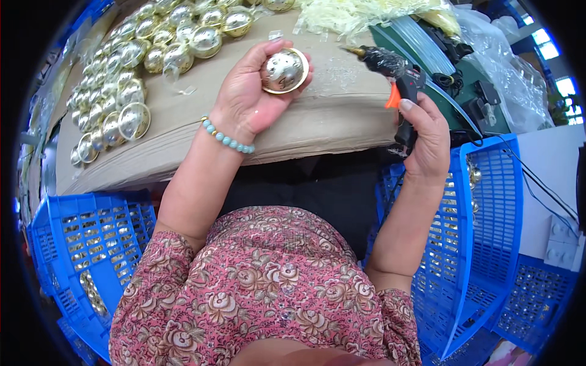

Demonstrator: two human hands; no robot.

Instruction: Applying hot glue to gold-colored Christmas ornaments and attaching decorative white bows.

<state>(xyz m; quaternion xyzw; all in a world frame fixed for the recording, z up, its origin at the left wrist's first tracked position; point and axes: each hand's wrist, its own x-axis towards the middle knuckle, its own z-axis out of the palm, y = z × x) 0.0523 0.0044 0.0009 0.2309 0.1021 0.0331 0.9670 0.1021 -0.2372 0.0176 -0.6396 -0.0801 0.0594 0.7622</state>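
Observation:
My left hand (243,91) is turned palm up over the cardboard, its fingers curled round a shiny gold half-ball (283,72) with a raised rim. A small clear tab (276,35) shows by the fingertips; whether it is joined to the half-ball I cannot tell. To the right, my right hand (432,137) grips a black glue gun (408,82) with an orange trigger. The nozzle points left toward the half-ball but stays apart from it. My index finger and thumb lie near the trigger.
Gold half-balls (131,53) cover the left of the cardboard (342,125). Pale yellow strips (351,15) lie at the back, with clear rods (421,46) and a plastic bag (488,49) at right. Blue crates (55,213) flank me; a cable (540,180) hangs over the right one.

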